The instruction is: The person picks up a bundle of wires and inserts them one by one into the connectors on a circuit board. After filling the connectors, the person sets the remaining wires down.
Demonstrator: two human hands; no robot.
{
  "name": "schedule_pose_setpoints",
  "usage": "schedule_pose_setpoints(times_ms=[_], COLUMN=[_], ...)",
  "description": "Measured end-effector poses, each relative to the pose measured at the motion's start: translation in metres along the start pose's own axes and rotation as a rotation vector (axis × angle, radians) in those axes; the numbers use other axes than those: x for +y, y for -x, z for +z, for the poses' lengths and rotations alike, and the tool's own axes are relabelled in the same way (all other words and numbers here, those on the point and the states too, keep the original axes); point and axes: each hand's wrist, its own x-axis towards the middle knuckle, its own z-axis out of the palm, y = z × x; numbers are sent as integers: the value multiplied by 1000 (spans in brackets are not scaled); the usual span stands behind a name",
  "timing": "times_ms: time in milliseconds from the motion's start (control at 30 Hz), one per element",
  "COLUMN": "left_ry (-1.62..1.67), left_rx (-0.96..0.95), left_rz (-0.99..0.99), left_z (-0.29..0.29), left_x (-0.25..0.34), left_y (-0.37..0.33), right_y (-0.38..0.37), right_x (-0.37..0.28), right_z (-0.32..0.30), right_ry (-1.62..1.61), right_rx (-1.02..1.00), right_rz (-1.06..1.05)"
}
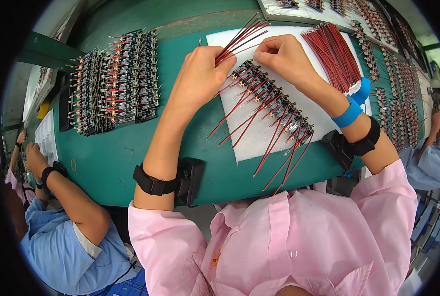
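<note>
My left hand (202, 76) is closed around a bundle of thin red and black wires (242, 35), whose ends fan out above the fist. Just to its right, my right hand (286, 55) pinches with thumb and forefinger at the end of a red wire reaching across from that bundle. Below both hands a slanting row of small black circuit boards (272, 101) lies on a white foam sheet (239, 140). Red and black leads trail from the boards toward me. The pinching fingertips are near the row's far end; what lies between them is partly hidden.
A thick pile of red and black wires (331, 56) lies on the foam at right. Stacked boards with wires (114, 81) stand on the green tabletop (116, 172) at left. More boards (397, 93) line the right side. Co-workers in blue (72, 241) sit on both sides.
</note>
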Motion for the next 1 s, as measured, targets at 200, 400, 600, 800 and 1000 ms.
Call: schedule_pose_setpoints(times_ms=[200, 400, 600, 800, 1000], left_ry=[-22, -36, -31, -43, -40], left_rx=[13, 3, 22, 26, 17], left_rz=[6, 0, 34, 36, 33], left_z=[1, 1, 3, 2, 2], left_x=[0, -1, -4, -1, -2], left_y=[0, 0, -1, 0, 0], right_y=[3, 5, 4, 5, 7], right_x=[-3, -3, 0, 0, 2], right_z=[1, 4, 6, 7, 9], right_ry=[15, 4, 60, 58, -50], right_rx=[34, 52, 88, 101, 107], right_rz=[5, -11, -55, -72, -59])
